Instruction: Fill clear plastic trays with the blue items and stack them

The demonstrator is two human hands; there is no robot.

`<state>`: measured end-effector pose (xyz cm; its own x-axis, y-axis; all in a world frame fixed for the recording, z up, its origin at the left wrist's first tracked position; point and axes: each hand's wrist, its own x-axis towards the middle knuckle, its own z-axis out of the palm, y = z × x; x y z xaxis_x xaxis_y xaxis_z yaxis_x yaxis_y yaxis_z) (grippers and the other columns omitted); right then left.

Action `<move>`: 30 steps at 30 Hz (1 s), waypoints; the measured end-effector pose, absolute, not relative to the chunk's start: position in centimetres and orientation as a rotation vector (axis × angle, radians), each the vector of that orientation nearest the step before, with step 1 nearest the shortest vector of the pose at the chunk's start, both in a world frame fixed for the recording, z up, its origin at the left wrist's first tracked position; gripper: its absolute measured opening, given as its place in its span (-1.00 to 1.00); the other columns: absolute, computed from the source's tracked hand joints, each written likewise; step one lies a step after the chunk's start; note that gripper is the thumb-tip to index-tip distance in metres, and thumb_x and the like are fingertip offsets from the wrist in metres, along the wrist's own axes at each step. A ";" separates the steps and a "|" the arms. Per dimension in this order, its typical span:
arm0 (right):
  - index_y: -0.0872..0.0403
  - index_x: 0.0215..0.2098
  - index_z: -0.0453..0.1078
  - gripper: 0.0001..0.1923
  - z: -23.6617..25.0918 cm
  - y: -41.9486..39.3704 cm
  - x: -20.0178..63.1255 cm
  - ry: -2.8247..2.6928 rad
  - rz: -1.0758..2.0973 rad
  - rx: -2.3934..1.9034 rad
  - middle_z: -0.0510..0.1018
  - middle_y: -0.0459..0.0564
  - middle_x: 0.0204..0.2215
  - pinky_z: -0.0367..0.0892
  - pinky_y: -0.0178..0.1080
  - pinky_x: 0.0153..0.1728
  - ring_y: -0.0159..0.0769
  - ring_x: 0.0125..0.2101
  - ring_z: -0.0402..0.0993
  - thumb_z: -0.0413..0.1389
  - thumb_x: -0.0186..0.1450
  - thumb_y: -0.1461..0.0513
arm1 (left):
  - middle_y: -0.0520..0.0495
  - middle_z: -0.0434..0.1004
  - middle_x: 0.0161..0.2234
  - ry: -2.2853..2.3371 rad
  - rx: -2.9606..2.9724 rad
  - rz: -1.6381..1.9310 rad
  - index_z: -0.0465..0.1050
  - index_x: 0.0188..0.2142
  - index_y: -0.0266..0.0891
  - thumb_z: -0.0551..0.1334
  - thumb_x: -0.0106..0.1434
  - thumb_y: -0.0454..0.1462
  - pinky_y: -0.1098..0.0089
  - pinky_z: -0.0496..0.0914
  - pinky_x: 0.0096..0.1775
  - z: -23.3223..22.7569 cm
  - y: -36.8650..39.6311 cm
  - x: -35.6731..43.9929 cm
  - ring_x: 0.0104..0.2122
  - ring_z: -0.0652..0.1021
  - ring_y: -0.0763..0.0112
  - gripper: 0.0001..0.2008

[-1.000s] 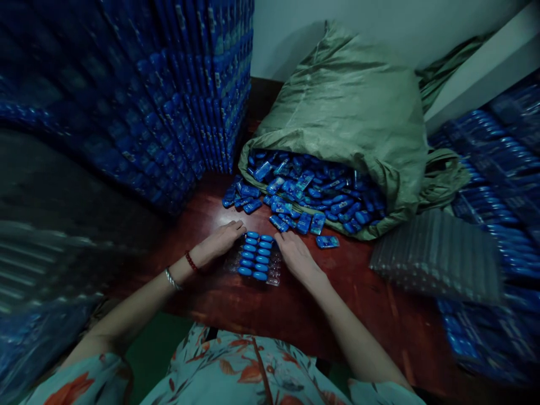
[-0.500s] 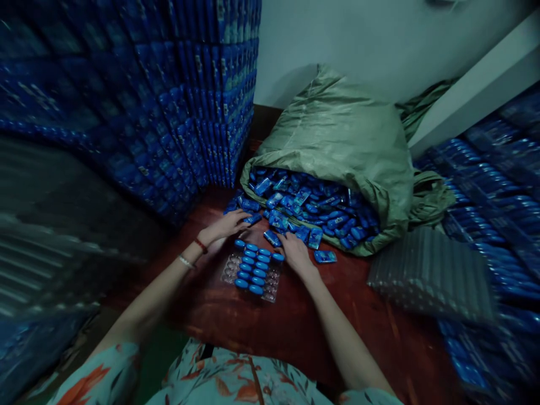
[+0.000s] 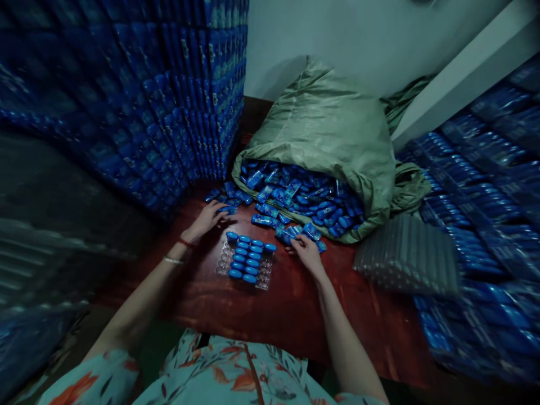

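Note:
A clear plastic tray (image 3: 264, 273) lies on the red-brown table between my hands. Rows of glossy blue oval pieces (image 3: 238, 258) fill its middle columns, with a few along its far edge; cups at both sides hold none. My left hand (image 3: 205, 219) is beyond the tray's left corner, its fingertips on a blue printed packet (image 3: 228, 210). Beyond the tray's right side, my right hand (image 3: 306, 251) has curled fingers at another blue packet (image 3: 285, 235), among several others. The undersides of both hands' fingers are partly hidden.
A large green woven sack (image 3: 324, 124) lies open towards me, spilling blue packets (image 3: 304, 194). Tall stacks of blue packs (image 3: 189, 101) rise at left, more packs (image 3: 459, 219) at right. Stacked clear trays (image 3: 407, 256) stand right of the sack; a pale wall (image 3: 287, 45) is behind.
My hands have moved apart, the left to the left and the right to the right, with packets shifting at their fingertips. The view has shifted slightly; the tray has stayed put.

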<state>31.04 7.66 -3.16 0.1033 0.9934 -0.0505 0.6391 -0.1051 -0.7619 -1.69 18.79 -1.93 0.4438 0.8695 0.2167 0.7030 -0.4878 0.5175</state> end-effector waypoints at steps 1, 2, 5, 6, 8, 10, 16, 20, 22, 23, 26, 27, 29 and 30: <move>0.10 -0.27 0.31 -0.57 -3.3 6.8 31.4 -1.504 0.836 -1.777 0.51 -0.07 -0.56 0.45 -0.22 -0.48 -0.28 -0.54 0.53 -0.13 0.26 -0.07 | -0.16 0.45 -0.21 1.378 2.264 0.776 0.40 -0.12 -0.30 0.05 0.30 -0.18 0.30 0.39 -0.14 -2.0 17.4 -3.2 -0.23 0.49 0.31 -0.71; 0.10 -0.27 0.29 -0.56 -3.3 5.8 31.7 -1.392 0.889 -1.729 0.51 -0.08 -0.55 0.46 -0.22 -0.49 -0.29 -0.56 0.52 -0.10 0.24 -0.10 | -0.14 0.45 -0.21 1.410 2.186 0.863 0.40 -0.12 -0.28 0.05 0.30 -0.14 0.28 0.39 -0.14 -2.0 15.7 -4.5 -0.23 0.49 0.30 -0.69; 0.08 -0.26 0.27 -0.53 -3.2 2.3 32.4 -1.049 1.027 -1.586 0.53 -0.09 -0.52 0.48 -0.20 -0.45 -0.28 -0.55 0.53 0.11 0.10 -0.11 | -0.11 0.48 -0.22 1.540 1.925 1.000 0.35 -0.08 -0.26 0.14 0.23 -0.08 0.29 0.41 -0.18 -2.1 10.3 -7.0 -0.24 0.51 0.30 -0.64; 0.08 -0.25 0.28 -0.53 -3.0 1.2 32.4 -1.002 1.056 -1.570 0.53 -0.09 -0.52 0.48 -0.20 -0.43 -0.27 -0.54 0.54 0.15 0.08 -0.09 | -0.10 0.49 -0.22 1.581 1.836 1.020 0.32 -0.07 -0.25 0.18 0.20 -0.07 0.31 0.42 -0.21 -2.0 8.7 -7.1 -0.26 0.52 0.30 -0.61; 0.07 -0.20 0.29 -0.57 -2.5 -0.4 31.8 -1.065 1.083 -1.594 0.53 -0.08 -0.51 0.47 -0.19 -0.39 -0.26 -0.50 0.54 0.13 0.13 -0.05 | -0.08 0.51 -0.24 1.616 1.703 1.029 0.31 -0.09 -0.25 0.23 0.15 -0.07 0.35 0.43 -0.27 -1.9 6.3 -6.5 -0.28 0.53 0.31 -0.59; 0.07 -0.16 0.31 -0.64 -2.0 -0.9 30.7 -1.264 1.041 -1.615 0.55 -0.02 -0.43 0.46 -0.17 -0.32 -0.24 -0.42 0.54 0.07 0.21 0.01 | -0.07 0.52 -0.28 1.574 1.672 1.013 0.36 -0.16 -0.25 0.24 0.15 -0.08 0.37 0.43 -0.29 -1.9 5.2 -5.2 -0.30 0.53 0.32 -0.65; 0.07 -0.03 0.30 -0.71 -0.9 1.0 26.9 -1.923 0.530 -1.635 0.47 0.08 -0.16 0.35 -0.19 -0.14 -0.23 -0.16 0.43 -0.13 0.34 0.27 | -0.09 0.49 -0.28 1.410 1.885 1.175 0.39 -0.20 -0.25 0.16 0.26 -0.19 0.37 0.42 -0.26 -2.6 7.0 -1.8 -0.30 0.51 0.37 -0.80; 0.12 0.06 0.24 -0.58 0.5 2.1 26.0 -2.356 0.307 -1.799 0.44 0.10 -0.20 0.34 -0.24 -0.23 -0.22 -0.20 0.41 -0.19 0.29 0.43 | -0.10 0.48 -0.28 1.212 2.242 1.117 0.38 -0.16 -0.25 0.14 0.28 -0.31 0.36 0.40 -0.23 -2.4 8.2 -1.4 -0.27 0.47 0.37 -0.86; 0.16 0.07 0.24 -0.57 1.6 2.7 25.6 -2.561 0.223 -1.806 0.45 0.12 -0.21 0.32 -0.23 -0.22 -0.19 -0.19 0.39 -0.18 0.27 0.44 | -0.12 0.46 -0.24 1.124 2.378 1.039 0.37 -0.14 -0.24 0.11 0.29 -0.35 0.36 0.39 -0.23 -2.1 8.4 -1.3 -0.25 0.45 0.37 -0.84; 0.17 0.06 0.25 -0.58 2.1 2.9 25.4 -2.641 0.202 -1.804 0.45 0.12 -0.21 0.31 -0.23 -0.21 -0.18 -0.19 0.38 -0.17 0.28 0.44 | -0.12 0.44 -0.22 1.094 2.418 1.011 0.36 -0.13 -0.24 0.09 0.30 -0.37 0.36 0.38 -0.23 -2.0 8.4 -1.2 -0.24 0.44 0.37 -0.83; 0.19 0.04 0.26 -0.61 3.5 3.8 24.4 -2.774 0.177 -1.842 0.46 0.13 -0.19 0.30 -0.23 -0.21 -0.18 -0.19 0.39 -0.15 0.29 0.44 | -0.12 0.42 -0.22 1.038 2.469 0.970 0.33 -0.11 -0.23 0.05 0.31 -0.39 0.36 0.38 -0.23 -1.8 8.3 -1.1 -0.24 0.42 0.38 -0.81; 0.19 0.02 0.27 -0.62 3.8 4.0 24.1 -2.797 0.171 -1.857 0.46 0.13 -0.18 0.30 -0.24 -0.20 -0.19 -0.18 0.40 -0.15 0.29 0.44 | -0.12 0.41 -0.23 1.029 2.479 0.955 0.32 -0.10 -0.23 0.04 0.32 -0.39 0.37 0.37 -0.24 -1.8 8.3 -1.1 -0.25 0.41 0.39 -0.80; 0.20 -0.02 0.30 -0.65 4.1 4.4 23.6 -2.848 0.157 -1.856 0.47 0.13 -0.18 0.30 -0.23 -0.20 -0.19 -0.19 0.41 -0.15 0.29 0.45 | -0.11 0.40 -0.25 1.010 2.509 0.915 0.30 -0.09 -0.23 0.01 0.33 -0.40 0.39 0.36 -0.27 -1.9 8.4 -1.3 -0.27 0.40 0.40 -0.80; 0.21 -0.04 0.31 -0.66 4.1 4.5 23.5 -2.875 0.148 -1.840 0.47 0.13 -0.20 0.30 -0.23 -0.20 -0.18 -0.20 0.41 -0.16 0.29 0.45 | -0.10 0.40 -0.28 1.000 2.528 0.890 0.30 -0.10 -0.24 0.01 0.33 -0.40 0.39 0.35 -0.28 -1.9 8.5 -1.5 -0.29 0.39 0.40 -0.80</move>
<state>23.48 4.55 4.14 -0.3930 0.8777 -0.2740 0.9012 0.4269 0.0748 -1.51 8.50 -1.94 0.5705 0.6921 0.4423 0.5195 -0.7211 0.4583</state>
